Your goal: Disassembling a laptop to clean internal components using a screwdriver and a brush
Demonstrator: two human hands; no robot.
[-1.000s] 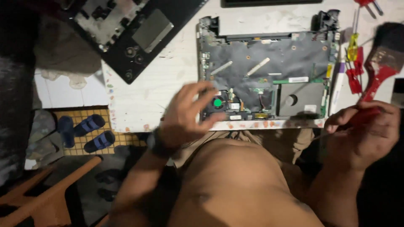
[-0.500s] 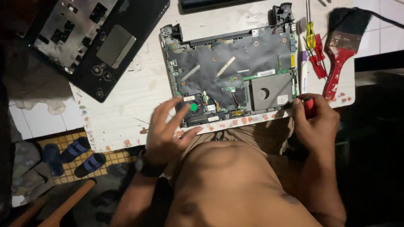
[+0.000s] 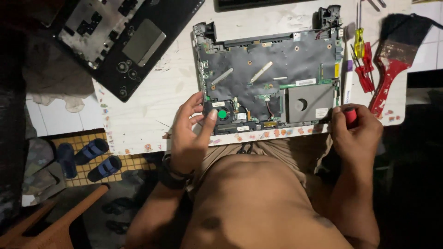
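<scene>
Both hands, left hand and right hand, stayed at laptop base.

The laptop base lies flat on the white table, opened up with the top cover off, hinges on the far side and its near edge right at the table's edge. The inside is mostly dark grey shielding with a couple of pale strips running diagonally across it. A small fan with a green hub sits in the near left corner, and a grey metal plate fills the near right. The red-handled screwdriver is at the base's near right corner, mostly hidden.
</scene>
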